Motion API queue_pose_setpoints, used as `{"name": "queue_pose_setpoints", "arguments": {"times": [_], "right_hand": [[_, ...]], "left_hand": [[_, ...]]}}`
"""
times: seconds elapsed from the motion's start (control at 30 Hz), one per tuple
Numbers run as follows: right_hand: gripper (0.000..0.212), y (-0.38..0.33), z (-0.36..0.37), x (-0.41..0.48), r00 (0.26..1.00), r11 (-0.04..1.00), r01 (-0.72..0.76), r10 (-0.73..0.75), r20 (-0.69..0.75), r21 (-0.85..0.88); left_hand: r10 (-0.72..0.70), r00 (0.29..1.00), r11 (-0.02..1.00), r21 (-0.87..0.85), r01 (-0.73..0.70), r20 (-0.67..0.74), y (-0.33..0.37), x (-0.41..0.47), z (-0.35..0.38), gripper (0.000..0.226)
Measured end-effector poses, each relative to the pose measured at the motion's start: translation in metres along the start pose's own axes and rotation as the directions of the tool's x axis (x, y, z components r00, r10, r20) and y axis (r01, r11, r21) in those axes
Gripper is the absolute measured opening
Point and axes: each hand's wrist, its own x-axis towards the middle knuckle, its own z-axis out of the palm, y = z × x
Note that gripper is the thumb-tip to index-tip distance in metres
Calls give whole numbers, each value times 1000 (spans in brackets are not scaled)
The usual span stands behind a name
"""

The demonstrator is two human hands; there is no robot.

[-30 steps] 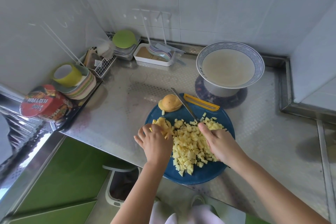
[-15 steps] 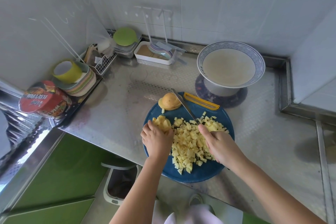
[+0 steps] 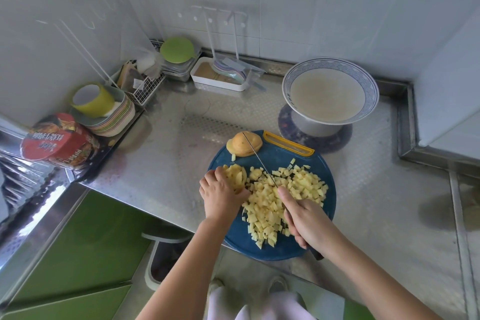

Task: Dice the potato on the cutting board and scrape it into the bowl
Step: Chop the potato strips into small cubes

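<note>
On the steel worktop point(image 3: 161, 163), the round blue cutting board point(image 3: 275, 161) carries pale-yellow diced potato point(image 3: 267, 210), blue-rimmed white bowl point(image 3: 330, 61) behind. The left hand point(image 3: 220, 195) curls its fingers point(image 3: 218, 176) over uncut slices point(image 3: 235, 175); the right hand point(image 3: 309, 221) wraps the thin knife point(image 3: 257, 156). Let knuckles guide the blade.

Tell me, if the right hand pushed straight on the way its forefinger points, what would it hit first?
The diced potato heaped right ahead of the right hand; beyond that, probably the potato half.
</note>
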Motion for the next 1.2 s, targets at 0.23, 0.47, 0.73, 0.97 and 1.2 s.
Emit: {"name": "queue_pose_setpoints", "arguments": {"times": [0.23, 0.47, 0.73, 0.97, 1.2], "right_hand": [[70, -1, 12, -9, 998, 997, -59, 59, -16, 41], [66, -9, 28, -20, 994, 988, -84, 91, -52, 131], [66, -14, 34, -23, 989, 983, -62, 84, -125, 172], [67, -16, 39, -28, 980, 982, -55, 87, -177, 182], [66, -13, 40, -31, 975, 980, -57, 96, -200, 193]], "left_hand": [[320, 933, 945, 19, -327, 162, -32, 20, -17, 88], [374, 898, 922, 15, -388, 230, -33, 25, -24, 94], [430, 897, 903, -22, -430, 103, -4, 32, -36, 42], [452, 885, 889, 33, -457, 110, 19, 50, -16, 20], [429, 902, 900, -69, -431, -41, 20, 46, -44, 17]]}}
